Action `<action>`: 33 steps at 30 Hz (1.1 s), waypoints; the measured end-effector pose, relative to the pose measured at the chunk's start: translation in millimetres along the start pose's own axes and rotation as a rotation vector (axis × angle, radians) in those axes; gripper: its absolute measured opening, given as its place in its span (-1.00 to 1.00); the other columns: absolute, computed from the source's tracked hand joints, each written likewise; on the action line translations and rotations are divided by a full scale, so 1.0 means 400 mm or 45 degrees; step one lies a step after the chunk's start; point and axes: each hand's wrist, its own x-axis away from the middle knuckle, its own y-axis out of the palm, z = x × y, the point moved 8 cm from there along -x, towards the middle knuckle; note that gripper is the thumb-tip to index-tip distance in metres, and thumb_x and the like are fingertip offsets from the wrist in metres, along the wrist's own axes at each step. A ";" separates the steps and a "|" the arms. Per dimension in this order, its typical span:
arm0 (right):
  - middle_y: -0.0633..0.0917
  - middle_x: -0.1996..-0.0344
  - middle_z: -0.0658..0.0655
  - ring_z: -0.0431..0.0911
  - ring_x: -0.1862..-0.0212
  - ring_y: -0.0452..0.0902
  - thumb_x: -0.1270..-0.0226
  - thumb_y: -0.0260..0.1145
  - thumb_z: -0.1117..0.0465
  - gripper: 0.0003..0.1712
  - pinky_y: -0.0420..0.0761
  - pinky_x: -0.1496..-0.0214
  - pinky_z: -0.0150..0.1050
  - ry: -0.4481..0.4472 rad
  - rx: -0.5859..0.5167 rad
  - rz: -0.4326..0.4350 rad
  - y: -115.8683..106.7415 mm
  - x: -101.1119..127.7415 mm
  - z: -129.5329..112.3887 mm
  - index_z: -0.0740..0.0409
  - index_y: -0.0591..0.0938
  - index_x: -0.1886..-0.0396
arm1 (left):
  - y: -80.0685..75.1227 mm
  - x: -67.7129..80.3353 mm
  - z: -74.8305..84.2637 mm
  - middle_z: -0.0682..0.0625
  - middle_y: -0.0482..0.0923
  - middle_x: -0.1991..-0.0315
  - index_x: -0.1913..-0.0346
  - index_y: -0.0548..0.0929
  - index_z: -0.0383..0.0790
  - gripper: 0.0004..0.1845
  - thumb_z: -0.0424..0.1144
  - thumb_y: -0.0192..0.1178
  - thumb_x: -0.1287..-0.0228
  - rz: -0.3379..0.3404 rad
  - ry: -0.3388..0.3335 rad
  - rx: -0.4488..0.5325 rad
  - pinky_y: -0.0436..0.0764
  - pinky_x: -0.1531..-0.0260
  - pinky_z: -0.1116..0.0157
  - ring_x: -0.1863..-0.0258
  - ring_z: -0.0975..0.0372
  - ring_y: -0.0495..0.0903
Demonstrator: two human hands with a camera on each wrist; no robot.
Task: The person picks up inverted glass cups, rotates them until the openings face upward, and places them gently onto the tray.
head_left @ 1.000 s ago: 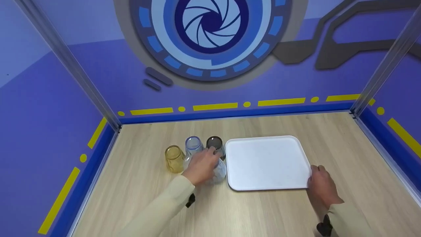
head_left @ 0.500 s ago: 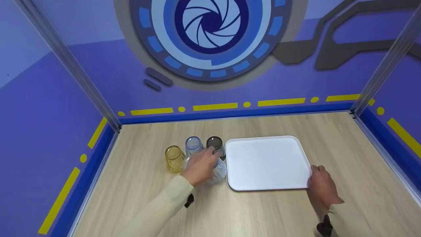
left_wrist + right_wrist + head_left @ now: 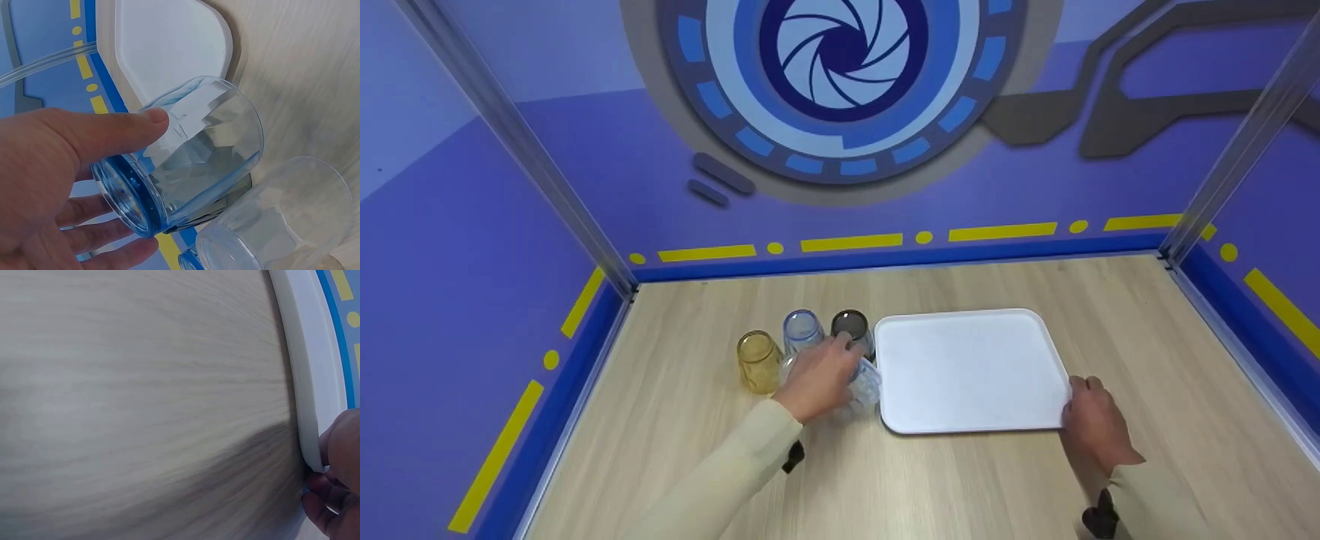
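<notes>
My left hand point(image 3: 819, 379) holds a clear, blue-tinted tumbler point(image 3: 208, 146) by its thick base, thumb along one side and fingers round the other. Tilted, the tumbler has its wide mouth pointing towards the white tray point(image 3: 971, 371), right by its left edge in the head view. A colourless tumbler point(image 3: 281, 219) stands close beside it, mostly hidden by the hand in the head view. At the tray's near right corner, my right hand point(image 3: 1099, 420) pinches the rim, thumb above and fingers below in the right wrist view.
Upside down behind and left of the left hand stand a yellow tumbler point(image 3: 759, 364), a blue-rimmed tumbler point(image 3: 802, 328) and a dark grey tumbler point(image 3: 850, 324). Printed panels point(image 3: 840, 217) wall in the wooden table point(image 3: 960, 487) at the back and sides.
The tumbler in my left hand has tipped, its mouth swinging up and right towards the tray. My right hand and the tray have stayed in place.
</notes>
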 end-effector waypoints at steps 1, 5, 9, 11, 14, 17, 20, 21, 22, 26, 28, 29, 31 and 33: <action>0.48 0.23 0.52 0.34 0.19 0.53 -0.24 0.12 0.50 -0.61 0.57 0.16 0.19 0.000 0.000 -0.003 0.000 0.000 0.000 0.68 0.40 -0.04 | 0.001 0.000 0.000 -0.06 0.56 0.18 0.01 0.61 -0.14 -0.50 -0.28 0.48 0.13 -0.003 -0.002 0.007 0.61 0.47 0.19 0.27 0.12 0.61; 0.48 0.22 0.52 0.35 0.18 0.53 -0.25 0.11 0.50 -0.60 0.56 0.15 0.20 0.003 -0.003 -0.010 0.001 0.001 0.001 0.68 0.39 -0.05 | 0.003 0.000 -0.002 -0.06 0.55 0.15 -0.02 0.60 -0.13 -0.46 -0.28 0.49 0.14 -0.009 -0.016 0.046 0.62 0.43 0.18 0.24 0.12 0.61; 0.49 0.23 0.53 0.37 0.20 0.53 -0.23 0.11 0.50 -0.59 0.56 0.16 0.21 0.001 -0.015 0.009 -0.002 0.002 0.001 0.69 0.39 -0.05 | 0.009 -0.001 -0.002 -0.06 0.54 0.14 -0.05 0.58 -0.14 -0.45 -0.28 0.48 0.11 -0.024 -0.032 0.070 0.63 0.38 0.17 0.22 0.12 0.60; 0.48 0.23 0.54 0.38 0.20 0.53 -0.22 0.11 0.50 -0.58 0.56 0.16 0.22 0.002 -0.022 0.016 -0.003 0.001 0.001 0.70 0.39 -0.05 | 0.013 -0.002 -0.002 -0.07 0.53 0.12 -0.06 0.58 -0.15 -0.46 -0.28 0.47 0.07 -0.037 -0.039 0.072 0.64 0.33 0.17 0.21 0.12 0.59; 0.48 0.23 0.54 0.39 0.19 0.52 -0.22 0.11 0.50 -0.57 0.55 0.15 0.22 0.012 -0.026 0.013 -0.003 0.001 0.001 0.71 0.38 -0.06 | 0.019 -0.004 0.000 -0.07 0.54 0.09 -0.10 0.56 -0.16 -0.46 -0.26 0.45 0.03 -0.054 -0.045 0.074 0.66 0.25 0.17 0.18 0.12 0.59; 0.49 0.23 0.54 0.38 0.18 0.53 -0.23 0.11 0.49 -0.58 0.56 0.14 0.22 0.021 -0.023 0.006 -0.001 0.003 0.002 0.70 0.39 -0.06 | 0.021 -0.005 0.001 -0.08 0.54 0.08 -0.10 0.56 -0.17 -0.44 -0.25 0.46 0.05 -0.042 -0.035 0.088 0.66 0.23 0.18 0.17 0.12 0.60; 0.48 0.22 0.54 0.38 0.17 0.53 -0.24 0.11 0.49 -0.58 0.55 0.14 0.22 0.022 -0.020 -0.004 0.001 0.002 0.003 0.70 0.38 -0.07 | 0.023 -0.006 0.002 -0.08 0.53 0.06 -0.09 0.56 -0.18 -0.43 -0.22 0.48 0.05 -0.031 -0.026 0.104 0.67 0.22 0.18 0.15 0.13 0.60; 0.48 0.21 0.54 0.38 0.17 0.52 -0.24 0.10 0.49 -0.57 0.55 0.14 0.21 0.022 -0.022 -0.007 0.001 0.002 0.004 0.70 0.38 -0.07 | 0.023 -0.006 0.003 -0.08 0.53 0.06 -0.09 0.56 -0.18 -0.43 -0.22 0.49 0.06 -0.026 -0.024 0.109 0.67 0.21 0.18 0.14 0.13 0.60; 0.48 0.21 0.54 0.38 0.16 0.52 -0.25 0.10 0.49 -0.57 0.55 0.13 0.21 0.024 -0.024 -0.011 0.002 0.002 0.004 0.70 0.38 -0.07 | 0.024 -0.005 0.003 -0.08 0.53 0.06 -0.08 0.56 -0.17 -0.43 -0.21 0.50 0.06 -0.021 -0.022 0.113 0.67 0.21 0.18 0.13 0.13 0.60; 0.48 0.18 0.54 0.38 0.13 0.51 -0.27 0.07 0.47 -0.57 0.54 0.10 0.21 0.032 -0.028 -0.023 0.003 0.001 0.005 0.69 0.37 -0.09 | 0.030 -0.004 0.001 -0.07 0.52 -0.01 -0.13 0.55 -0.15 -0.39 -0.21 0.50 0.05 -0.043 -0.043 0.146 0.66 0.12 0.18 0.06 0.13 0.59; 0.48 0.18 0.54 0.38 0.12 0.51 -0.28 0.06 0.46 -0.58 0.54 0.09 0.22 0.033 -0.030 -0.018 0.001 0.002 0.004 0.68 0.37 -0.09 | 0.032 -0.004 0.000 -0.06 0.52 -0.03 -0.16 0.54 -0.15 -0.38 -0.22 0.49 0.04 -0.052 -0.056 0.167 0.66 0.07 0.18 0.04 0.14 0.59; 0.49 0.18 0.53 0.37 0.12 0.51 -0.29 0.06 0.46 -0.58 0.54 0.09 0.21 0.032 -0.030 -0.017 0.001 0.003 0.003 0.68 0.37 -0.09 | 0.033 -0.004 0.000 -0.06 0.52 -0.04 -0.17 0.53 -0.14 -0.38 -0.22 0.49 0.03 -0.059 -0.063 0.179 0.65 0.04 0.18 0.02 0.14 0.59; 0.49 0.19 0.53 0.37 0.12 0.51 -0.29 0.05 0.46 -0.58 0.54 0.10 0.21 0.032 -0.034 -0.016 0.000 0.003 0.003 0.68 0.37 -0.09 | 0.033 -0.004 0.000 -0.06 0.51 -0.06 -0.19 0.52 -0.14 -0.37 -0.23 0.48 0.01 -0.063 -0.072 0.195 0.64 0.00 0.18 0.00 0.15 0.58; 0.49 0.19 0.53 0.37 0.12 0.52 -0.30 0.05 0.45 -0.57 0.54 0.10 0.21 0.037 -0.036 -0.015 -0.001 0.004 0.003 0.68 0.37 -0.10 | 0.034 -0.004 0.001 -0.06 0.51 -0.08 -0.20 0.51 -0.14 -0.36 -0.21 0.49 0.01 -0.068 -0.079 0.205 0.62 -0.04 0.18 -0.02 0.15 0.58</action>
